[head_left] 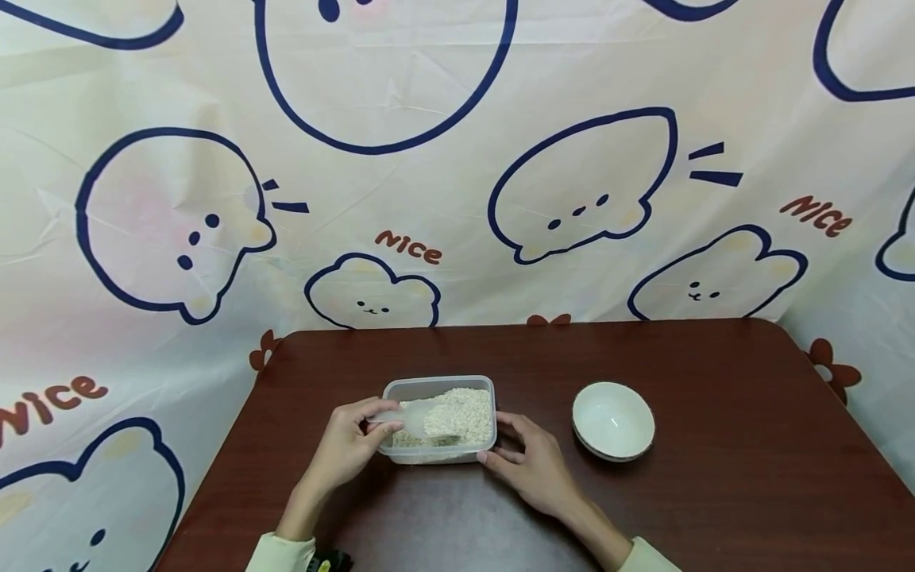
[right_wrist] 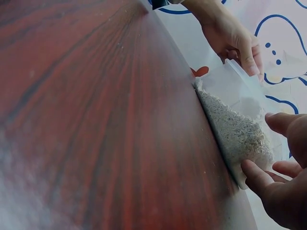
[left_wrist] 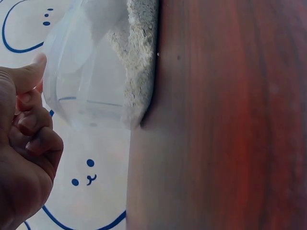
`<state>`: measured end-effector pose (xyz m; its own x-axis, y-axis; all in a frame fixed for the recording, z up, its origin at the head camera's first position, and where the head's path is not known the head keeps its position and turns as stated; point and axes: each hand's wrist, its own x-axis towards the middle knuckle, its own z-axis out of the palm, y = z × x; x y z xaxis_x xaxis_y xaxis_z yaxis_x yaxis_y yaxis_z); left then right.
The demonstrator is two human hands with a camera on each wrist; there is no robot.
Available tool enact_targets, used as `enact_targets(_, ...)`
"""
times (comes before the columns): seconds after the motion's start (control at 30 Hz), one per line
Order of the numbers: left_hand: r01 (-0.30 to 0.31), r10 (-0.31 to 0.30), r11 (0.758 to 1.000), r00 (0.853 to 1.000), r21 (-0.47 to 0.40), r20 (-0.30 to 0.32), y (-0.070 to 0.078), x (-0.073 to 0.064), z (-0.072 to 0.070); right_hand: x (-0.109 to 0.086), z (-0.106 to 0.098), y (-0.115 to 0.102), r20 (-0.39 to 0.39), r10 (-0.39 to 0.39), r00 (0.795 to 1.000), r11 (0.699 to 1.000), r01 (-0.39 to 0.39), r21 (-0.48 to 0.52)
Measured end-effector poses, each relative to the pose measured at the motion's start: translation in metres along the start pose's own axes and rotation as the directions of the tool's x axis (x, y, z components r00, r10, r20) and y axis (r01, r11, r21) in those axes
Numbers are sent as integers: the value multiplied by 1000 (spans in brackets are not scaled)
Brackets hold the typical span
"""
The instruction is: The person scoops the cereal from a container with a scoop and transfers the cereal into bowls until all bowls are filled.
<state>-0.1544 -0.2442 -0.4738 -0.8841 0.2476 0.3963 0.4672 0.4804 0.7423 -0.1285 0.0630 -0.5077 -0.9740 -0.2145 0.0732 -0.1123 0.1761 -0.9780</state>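
Note:
A clear plastic container [head_left: 438, 457] holding white rice [head_left: 468, 405] stands mid-table. My left hand [head_left: 346, 445] pinches the handle of a translucent scoop [head_left: 415, 418] over the container's left half. Rice lies at the scoop's far end. In the left wrist view the scoop blurs into the container wall, while the left hand [left_wrist: 29, 129] shows its lower fingers bent. Against the container's right side and near front corner rest the fingers and thumb of my right hand [head_left: 539, 469]. The right wrist view shows the right hand's fingers [right_wrist: 259, 177] spread at the wall.
A white bowl [head_left: 613, 421] stands to the right of the container on the dark brown table [head_left: 736, 445]. Behind the table hangs a printed cloth [head_left: 457, 191]. A small black-and-yellow object [head_left: 330, 562] shows beside the left sleeve.

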Motion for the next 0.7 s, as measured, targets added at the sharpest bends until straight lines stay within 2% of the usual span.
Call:
enact_targets(0.27, 8, -10, 999, 999, -34, -51, -5, -6, -7, 0, -1, -2, 4, 8, 1000, 1000, -8, -1)
enact_targets(0.5, 49, -54, 997, 996, -61, -75, -2, -7, -12, -1, 0, -3, 1, 5, 1000, 1000, -5, 1)
enact_targets(0.7, 55, -61, 996, 994, -72, -91, 2, -6, -14, -1, -1, -2, 0, 12, 1000, 1000, -12, 11)
